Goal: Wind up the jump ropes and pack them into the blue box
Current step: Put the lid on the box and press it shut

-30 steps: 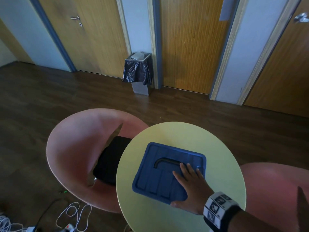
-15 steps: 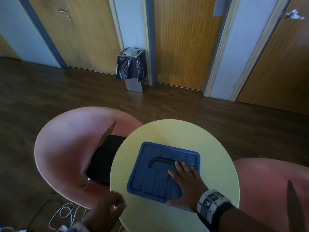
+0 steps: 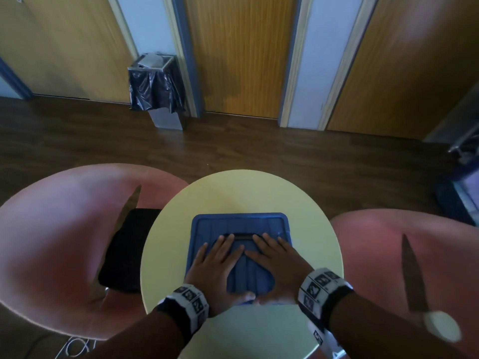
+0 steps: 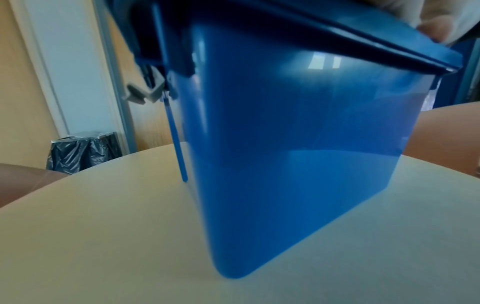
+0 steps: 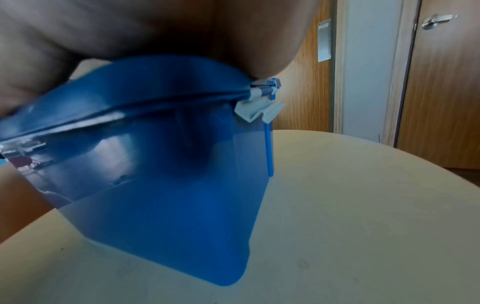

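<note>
Blue box, lid on, near middle of round yellow surface. Left hand and right hand flat on lid, fingers straight, thumbs at near edge.

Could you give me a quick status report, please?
Both hands, left hand and right hand, flat on lid. Blue box closed on table. Nothing obstructing.

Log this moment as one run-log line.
stage: lid on | left hand: flat on lid | right hand: flat on lid | blue box: on yellow table
</note>
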A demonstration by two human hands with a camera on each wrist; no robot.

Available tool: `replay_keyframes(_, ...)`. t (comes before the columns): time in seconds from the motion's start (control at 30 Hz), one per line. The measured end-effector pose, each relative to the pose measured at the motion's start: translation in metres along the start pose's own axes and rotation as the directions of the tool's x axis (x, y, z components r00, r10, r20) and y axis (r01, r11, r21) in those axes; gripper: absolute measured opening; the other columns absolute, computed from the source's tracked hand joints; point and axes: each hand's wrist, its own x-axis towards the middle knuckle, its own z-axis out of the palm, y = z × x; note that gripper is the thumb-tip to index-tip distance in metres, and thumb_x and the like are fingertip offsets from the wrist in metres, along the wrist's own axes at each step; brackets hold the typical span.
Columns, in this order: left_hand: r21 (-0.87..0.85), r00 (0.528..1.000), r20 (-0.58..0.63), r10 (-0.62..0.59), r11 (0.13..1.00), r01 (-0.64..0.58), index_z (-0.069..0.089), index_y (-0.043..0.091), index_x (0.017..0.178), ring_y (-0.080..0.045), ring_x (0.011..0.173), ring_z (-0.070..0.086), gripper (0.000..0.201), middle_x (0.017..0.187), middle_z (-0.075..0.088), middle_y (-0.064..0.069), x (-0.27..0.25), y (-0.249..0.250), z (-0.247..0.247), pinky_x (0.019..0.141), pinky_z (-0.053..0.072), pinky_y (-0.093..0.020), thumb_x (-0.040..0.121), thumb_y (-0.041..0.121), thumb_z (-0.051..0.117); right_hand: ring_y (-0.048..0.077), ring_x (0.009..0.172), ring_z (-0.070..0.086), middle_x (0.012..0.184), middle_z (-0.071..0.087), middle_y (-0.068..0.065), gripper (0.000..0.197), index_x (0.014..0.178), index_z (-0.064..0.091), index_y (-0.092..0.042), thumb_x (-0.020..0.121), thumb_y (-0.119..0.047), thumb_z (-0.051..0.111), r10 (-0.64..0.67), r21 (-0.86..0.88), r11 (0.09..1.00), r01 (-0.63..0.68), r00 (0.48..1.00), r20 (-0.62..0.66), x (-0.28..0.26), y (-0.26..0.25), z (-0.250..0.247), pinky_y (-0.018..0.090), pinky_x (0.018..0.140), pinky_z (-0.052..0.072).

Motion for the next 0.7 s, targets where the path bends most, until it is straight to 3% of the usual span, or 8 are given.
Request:
replay_keyframes(0.1, 0.015, 1.0, 0.005, -0.001, 1.0, 0.001, -0.006, 0.039, 0.154, -0.011, 0.146, -0.028, 0.102, 0.158, -0.029, 0.012, -0.001, -0.002, 0.001, 0.118, -0.013, -0.045, 0.072, 0.091, 0.026, 0.006, 0.147, -0.024, 0.162, -0.016, -0.014, 0.097, 0.156, 0.015, -0.033, 0.078, -0.081, 0.047, 0.067, 0.151, 0.987, -0.046, 0.989, -0.134, -0.007, -0.003, -0.001, 0.037, 0.122, -0.013)
replay_keyframes(0.2, -0.019, 1.0, -0.009, -0.006, 1.0, 0.006, -0.002, 0.039, 0.154, -0.011, 0.145, -0.029, 0.098, 0.158, -0.029, 0.014, 0.0, -0.002, 0.001, 0.118, -0.014, -0.044, 0.075, 0.089, 0.026, 0.012, 0.152, 0.001, 0.164, 0.006, -0.01, 0.064, 0.15, 0.032, -0.03, 0.094, -0.055, 0.049, 0.429, 0.458, 0.853, -0.252, 0.838, -0.338, -0.019, 0.009, 0.001, 0.042, 0.125, 0.004)
replay_keyframes(0.3, -0.013, 1.0, -0.002, -0.002, 1.0, 0.002, -0.006, 0.041, 0.153, -0.01, 0.144, -0.031, 0.096, 0.157, -0.032, 0.014, -0.001, -0.003, 0.003, 0.118, -0.015, -0.044, 0.076, 0.089, 0.023, 0.022, 0.136, 0.044, 0.153, 0.041, 0.004, 0.051, 0.147, 0.039, -0.023, 0.099, -0.036, 0.052, 0.718, 0.855, 0.33, -0.4, 0.695, 0.048, -0.023, 0.03, 0.004, 0.043, 0.113, 0.036)
replay_keyframes(0.37, -0.015, 1.0, -0.004, -0.008, 1.0, 0.008, -0.007, 0.042, 0.153, -0.009, 0.143, -0.033, 0.095, 0.156, -0.033, 0.015, -0.001, -0.003, 0.003, 0.118, -0.015, -0.043, 0.076, 0.09, 0.022, 0.024, 0.092, 0.065, 0.111, 0.068, 0.011, 0.031, 0.129, 0.055, -0.01, 0.1, -0.02, 0.051, 0.655, 0.955, -0.136, -0.263, 0.7, 0.286, -0.02, 0.037, 0.007, 0.037, 0.083, 0.054)
replay_keyframes(0.4, -0.015, 1.0, -0.004, -0.011, 1.0, 0.011, -0.007, 0.043, 0.152, -0.009, 0.143, -0.033, 0.095, 0.155, -0.034, 0.016, 0.0, -0.003, 0.003, 0.118, -0.015, -0.043, 0.076, 0.09, 0.022, 0.023, 0.072, 0.064, 0.091, 0.069, 0.011, 0.023, 0.117, 0.061, -0.005, 0.1, -0.013, 0.048, 0.606, 0.939, -0.286, -0.19, 0.723, 0.331, -0.02, 0.037, 0.004, 0.032, 0.066, 0.053)
replay_keyframes(0.43, -0.016, 1.0, -0.005, -0.011, 1.0, 0.011, -0.007, 0.043, 0.153, -0.009, 0.143, -0.033, 0.094, 0.155, -0.034, 0.016, 0.0, -0.003, 0.003, 0.118, -0.015, -0.043, 0.076, 0.09, 0.022, 0.021, 0.06, 0.062, 0.08, 0.067, 0.011, 0.022, 0.109, 0.064, -0.001, 0.1, -0.008, 0.046, 0.581, 0.925, -0.343, -0.166, 0.736, 0.347, -0.021, 0.037, 0.001, 0.028, 0.056, 0.05)
replay_keyframes(0.53, -0.015, 1.0, -0.016, -0.008, 1.0, 0.008, -0.004, 0.042, 0.153, -0.009, 0.143, -0.031, 0.094, 0.156, -0.031, 0.016, 0.001, -0.004, 0.001, 0.118, -0.014, -0.043, 0.077, 0.089, 0.024, 0.017, 0.046, 0.058, 0.065, 0.066, 0.01, 0.023, 0.105, 0.069, 0.005, 0.097, 0.002, 0.047, 0.607, 0.942, -0.298, -0.153, 0.732, 0.31, -0.023, 0.038, -0.004, 0.024, 0.044, 0.046)
replay_keyframes(0.7, -0.019, 0.999, -0.039, -0.014, 1.0, 0.014, -0.001, 0.042, 0.154, -0.008, 0.145, -0.029, 0.094, 0.158, -0.028, 0.016, 0.003, -0.004, 0.0, 0.118, -0.014, -0.042, 0.077, 0.088, 0.026, 0.017, 0.051, 0.05, 0.063, 0.062, 0.008, 0.012, 0.105, 0.064, 0.001, 0.094, -0.002, 0.062, 0.625, 0.944, -0.312, -0.104, 0.726, 0.286, -0.029, 0.041, -0.003, 0.025, 0.043, 0.042)
